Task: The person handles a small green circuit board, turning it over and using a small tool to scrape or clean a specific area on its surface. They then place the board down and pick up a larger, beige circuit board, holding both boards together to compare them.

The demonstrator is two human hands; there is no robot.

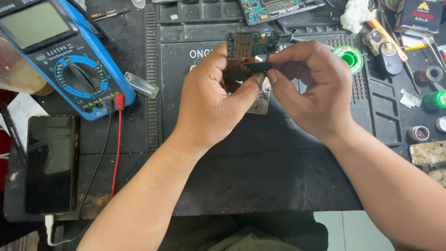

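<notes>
Holding a small green circuit board [252,45] up over the dark work mat [260,135], both hands met in the middle of the head view. The left hand [211,100] was closed on the board, with its thumb and fingers pinching the lower edge. The right hand [311,88] was closed too. Its fingertips [273,74] pinched a little dark green piece [259,67] that sat just under the board and touched it. The board was up in the air, not lying on the worktop. Another pale part [261,104] lay on the mat below the hands and was mostly hidden by them.

To do this well, I think the grip had to be soft and on the edges only, because the tiny parts on such a board look easy to bend or break. Keeping the hands low over the mat seemed wise, so a dropped piece would land there and not roll away.

Off to the left stood a blue meter [60,60] with a red wire [117,144] and a black wire running down from it. A dark phone [50,162] lay near it. On the right side sat a green spool [349,56] and other small tools. At the top edge lay another open phone board [274,9].
</notes>
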